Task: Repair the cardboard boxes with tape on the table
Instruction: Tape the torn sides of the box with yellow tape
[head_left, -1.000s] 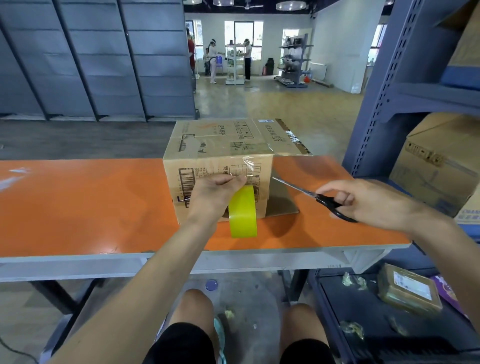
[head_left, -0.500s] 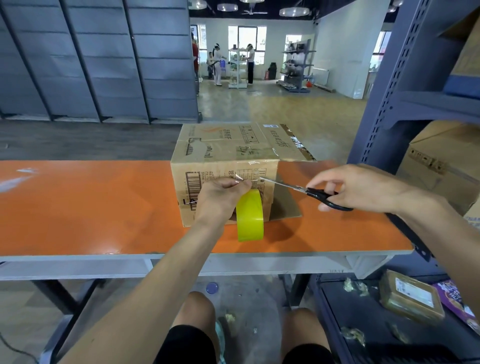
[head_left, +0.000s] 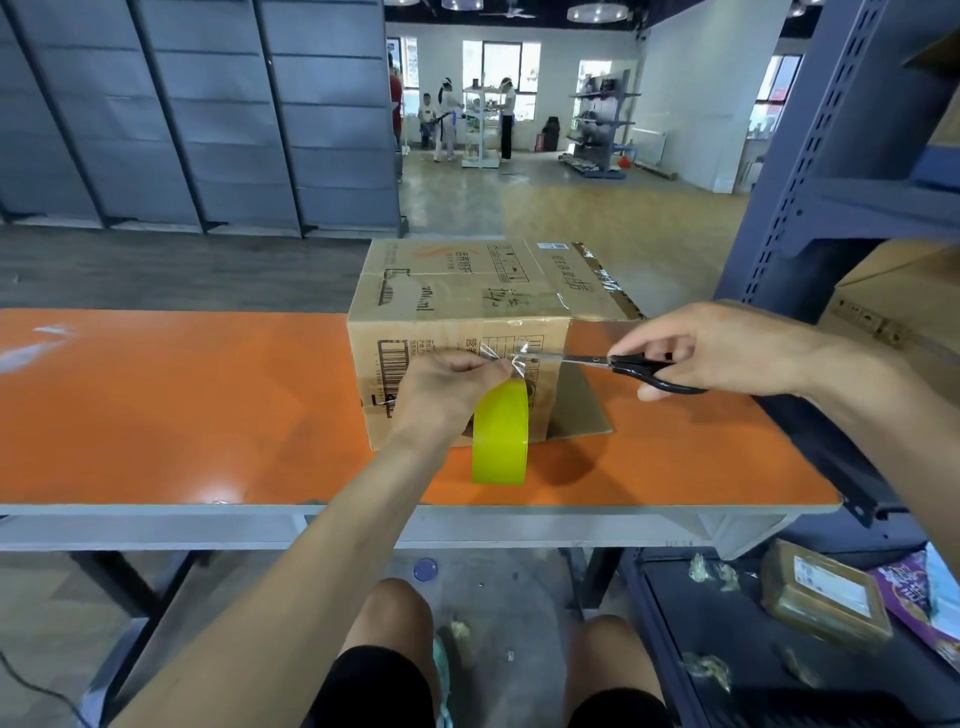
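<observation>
A brown cardboard box (head_left: 467, 291) with printed marks stands on the orange table (head_left: 182, 405), one flap lying flat at its right. In front of its near face my left hand (head_left: 441, 395) grips a yellow-green tape roll (head_left: 500, 434) and pinches the clear strip of tape (head_left: 514, 358) that runs up to the box. My right hand (head_left: 717, 348) holds black-handled scissors (head_left: 613, 364), whose blades reach the strip just beside my left fingers.
A blue metal shelving rack (head_left: 810, 208) with cardboard boxes stands at the right, touching the table's end. On its low shelf lie a taped brown parcel (head_left: 826, 597) and scraps. Grey panels line the back left. Several people stand far off in the room.
My right hand has carried the scissors up and to the left, from beside the box to the tape strip. My left hand stays at the box face with the roll.
</observation>
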